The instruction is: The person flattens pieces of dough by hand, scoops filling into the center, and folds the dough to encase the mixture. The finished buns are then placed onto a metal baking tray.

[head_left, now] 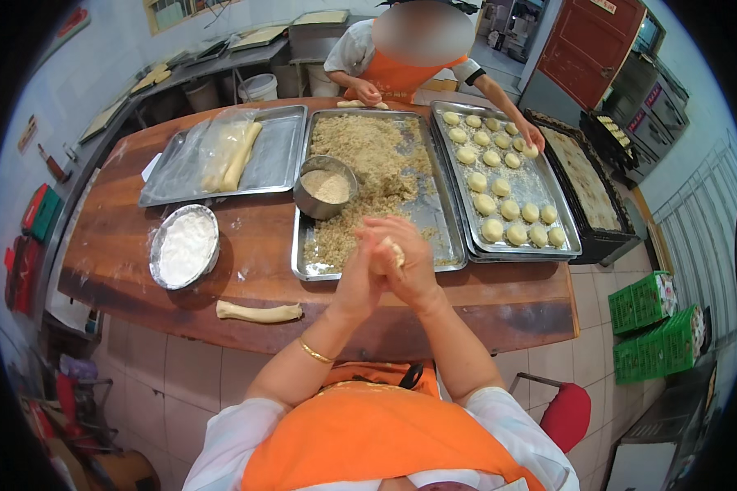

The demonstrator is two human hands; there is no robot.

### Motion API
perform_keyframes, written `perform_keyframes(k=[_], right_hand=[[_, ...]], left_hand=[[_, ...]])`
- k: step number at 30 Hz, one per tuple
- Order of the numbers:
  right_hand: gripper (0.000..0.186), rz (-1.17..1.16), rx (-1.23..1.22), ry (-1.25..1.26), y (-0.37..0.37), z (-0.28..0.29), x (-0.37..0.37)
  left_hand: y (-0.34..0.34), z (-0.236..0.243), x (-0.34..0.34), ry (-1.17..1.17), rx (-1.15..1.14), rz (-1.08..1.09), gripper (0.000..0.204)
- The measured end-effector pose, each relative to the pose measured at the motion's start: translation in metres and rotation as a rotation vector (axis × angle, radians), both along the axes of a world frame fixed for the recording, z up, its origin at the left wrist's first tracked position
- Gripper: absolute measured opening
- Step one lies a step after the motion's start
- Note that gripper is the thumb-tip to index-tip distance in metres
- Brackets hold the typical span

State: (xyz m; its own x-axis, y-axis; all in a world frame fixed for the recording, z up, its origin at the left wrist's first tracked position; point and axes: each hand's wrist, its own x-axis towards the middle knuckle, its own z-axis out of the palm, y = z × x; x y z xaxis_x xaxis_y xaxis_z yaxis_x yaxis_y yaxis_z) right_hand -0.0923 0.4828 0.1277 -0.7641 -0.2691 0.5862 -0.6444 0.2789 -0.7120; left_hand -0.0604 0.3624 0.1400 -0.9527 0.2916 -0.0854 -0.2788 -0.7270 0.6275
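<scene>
Soft, even light is reaching the tabletop [106, 237]. The middle tray [443, 250] is shining a little, and the flour bowl [212, 263] is casting a dark shadow. The lens is bending outer edges; blur is hiding the co-worker's head [424, 33].

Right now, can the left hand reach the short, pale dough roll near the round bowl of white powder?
Probably yes: nothing seems to stand between the left hand and the dough roll, but that hand must first leave the right hand and the small pale dough piece between them.
</scene>
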Motion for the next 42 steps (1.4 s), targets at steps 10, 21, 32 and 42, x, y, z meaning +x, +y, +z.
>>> perform_keyframes(k=[10, 21, 32, 42], right_hand=[[0.044, 0.172, 0.119, -0.032, 0.019, 0.000, 0.000], [0.048, 0.117, -0.034, -0.027, 0.005, -0.018, 0.007], [0.046, 0.043, -0.232, 0.041, 0.019, -0.006, 0.021], [0.045, 0.115, -0.274, -0.134, 0.042, -0.036, 0.018]], left_hand=[[0.001, -0.042, -0.006, 0.161, -0.367, -0.030, 0.040], [-0.036, -0.084, -0.034, 0.151, -0.272, -0.328, 0.051], [-0.015, -0.071, -0.011, 0.153, -0.269, -0.307, 0.046], [0.028, -0.036, 0.010, 0.312, -0.413, -0.046, 0.046]])
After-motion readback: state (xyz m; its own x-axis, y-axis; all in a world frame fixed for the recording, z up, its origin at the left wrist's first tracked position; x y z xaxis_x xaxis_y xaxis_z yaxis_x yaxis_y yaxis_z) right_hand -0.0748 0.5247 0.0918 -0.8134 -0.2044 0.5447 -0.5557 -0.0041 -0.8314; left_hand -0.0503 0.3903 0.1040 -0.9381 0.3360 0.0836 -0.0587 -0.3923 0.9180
